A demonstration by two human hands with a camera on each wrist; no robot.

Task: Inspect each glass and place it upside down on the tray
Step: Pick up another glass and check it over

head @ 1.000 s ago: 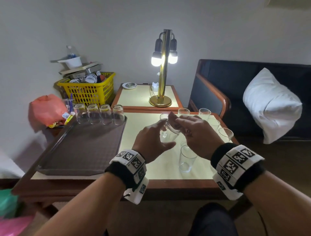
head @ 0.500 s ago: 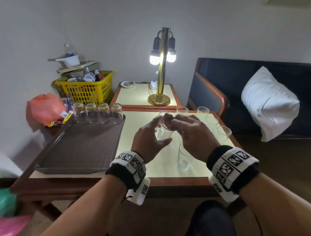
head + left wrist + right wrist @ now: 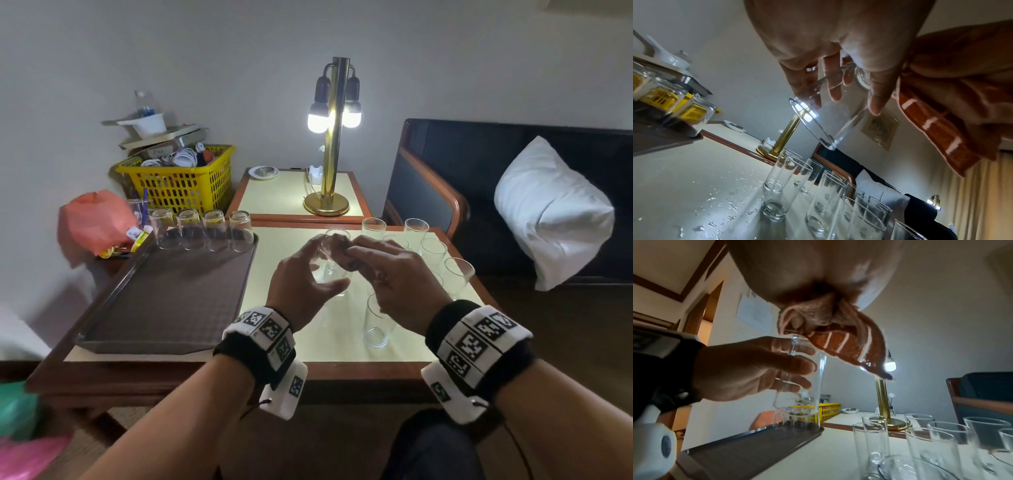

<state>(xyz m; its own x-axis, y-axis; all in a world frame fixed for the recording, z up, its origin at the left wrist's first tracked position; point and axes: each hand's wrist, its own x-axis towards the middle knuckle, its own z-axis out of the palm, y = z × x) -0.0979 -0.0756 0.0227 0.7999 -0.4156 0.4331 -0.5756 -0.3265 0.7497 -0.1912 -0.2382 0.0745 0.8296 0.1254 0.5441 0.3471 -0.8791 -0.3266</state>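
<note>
- While my left grip [image 3: 305,284] curls round the glass [image 3: 830,116] above the table [image 3: 294,246], its mouth tilts downward.
- My right grip [image 3: 394,277] pinches an orange cloth [image 3: 851,344] against its base.
- Four glasses [image 3: 202,229] stand inverted on the tray [image 3: 164,301].

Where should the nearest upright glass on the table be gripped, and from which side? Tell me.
Round its straight side wall, likely from the near edge: the nearest glass stands upright, mouth up, with other glasses crowded behind it and bare tabletop in front.

Upright glasses [image 3: 376,320] crowding right tabletop
</note>
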